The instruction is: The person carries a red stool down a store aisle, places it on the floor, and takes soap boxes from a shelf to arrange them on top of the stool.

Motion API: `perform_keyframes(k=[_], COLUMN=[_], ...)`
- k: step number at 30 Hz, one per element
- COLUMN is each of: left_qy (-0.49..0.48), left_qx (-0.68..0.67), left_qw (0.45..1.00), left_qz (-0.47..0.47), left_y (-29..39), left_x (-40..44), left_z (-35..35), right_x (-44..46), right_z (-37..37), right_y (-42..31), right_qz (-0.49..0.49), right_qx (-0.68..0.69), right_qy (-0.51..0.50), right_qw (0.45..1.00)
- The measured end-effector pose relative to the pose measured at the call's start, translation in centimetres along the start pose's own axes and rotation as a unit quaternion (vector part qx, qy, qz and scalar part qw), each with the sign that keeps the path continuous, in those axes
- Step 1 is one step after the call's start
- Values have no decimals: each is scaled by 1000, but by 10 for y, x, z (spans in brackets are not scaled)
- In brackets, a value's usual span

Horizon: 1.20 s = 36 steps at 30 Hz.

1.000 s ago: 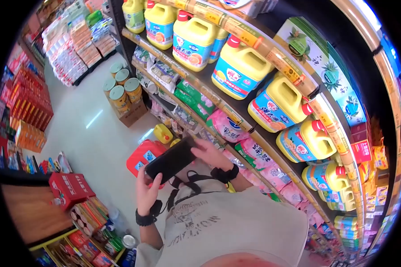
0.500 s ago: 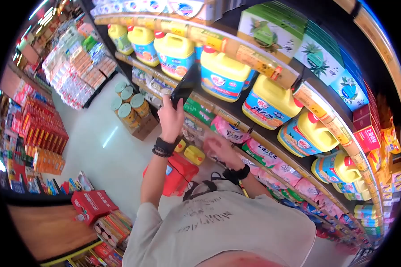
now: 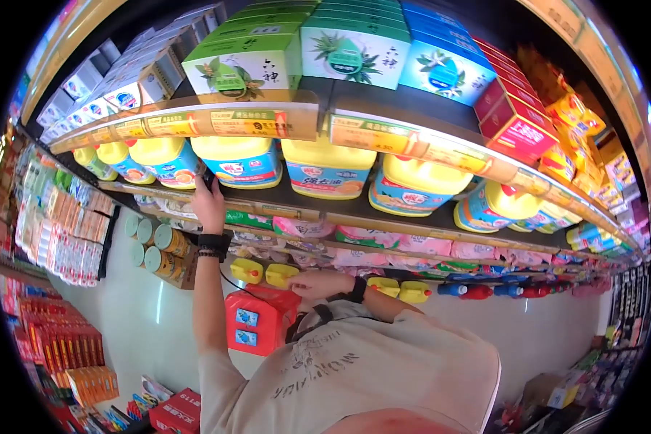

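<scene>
Head view: what do we find nearest to us?

Our pale shirt point(image 3: 383, 362), and just beyond it the right hand point(image 3: 318, 284), held low beside a red container point(image 3: 271, 325). Its fingers look loosely curled, but we cannot tell whether they grip something.

And around that container?

We see two blue labels on it, and yellow bottles point(image 3: 247, 270) close by, lower than the shelves.

Where is the left hand point(image 3: 210, 207)?

Farther out, at the end of our stretched arm, with a dark band point(image 3: 214, 244) around the wrist. Its fingers are closed on the phone point(image 3: 208, 173).

How does the phone lie against those fingers?

We see it almost edge-on, a dark strip rising past the fingertips in front of the shelf. It stands between two yellow jugs point(image 3: 236, 163) in our view; whether it touches either, we cannot tell.

What lies beyond?

Above the jugs runs a strip of price tags point(image 3: 253, 123), and over that we see green boxes point(image 3: 242, 66) and a blue box point(image 3: 445, 74). Off to our left, cans point(image 3: 163, 262) with pale lids stand near a tall stack of packages point(image 3: 61, 224).
</scene>
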State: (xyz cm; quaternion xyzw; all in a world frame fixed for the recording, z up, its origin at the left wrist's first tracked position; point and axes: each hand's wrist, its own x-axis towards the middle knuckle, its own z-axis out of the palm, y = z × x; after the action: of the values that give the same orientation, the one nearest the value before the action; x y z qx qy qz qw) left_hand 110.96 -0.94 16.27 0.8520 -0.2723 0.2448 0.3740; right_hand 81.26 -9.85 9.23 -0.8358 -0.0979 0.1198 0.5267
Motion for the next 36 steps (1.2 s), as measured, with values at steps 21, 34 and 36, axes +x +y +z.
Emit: perform_keyframes(k=[21, 34, 36], left_qy=[-86, -79, -76], left_qx=[-380, -342, -318], left_qw=[894, 789, 797], left_qz=[220, 504, 508], left_y=[182, 307, 317], left_x=[-82, 3, 9], left_z=[-97, -153, -155], right_x=[-147, -146, -149], right_z=[-201, -252, -255], right_y=[-275, -293, -290], right_qz=[-165, 62, 22], right_qx=[-441, -631, -617], right_qy=[586, 560, 574], right_qw=[659, 534, 538])
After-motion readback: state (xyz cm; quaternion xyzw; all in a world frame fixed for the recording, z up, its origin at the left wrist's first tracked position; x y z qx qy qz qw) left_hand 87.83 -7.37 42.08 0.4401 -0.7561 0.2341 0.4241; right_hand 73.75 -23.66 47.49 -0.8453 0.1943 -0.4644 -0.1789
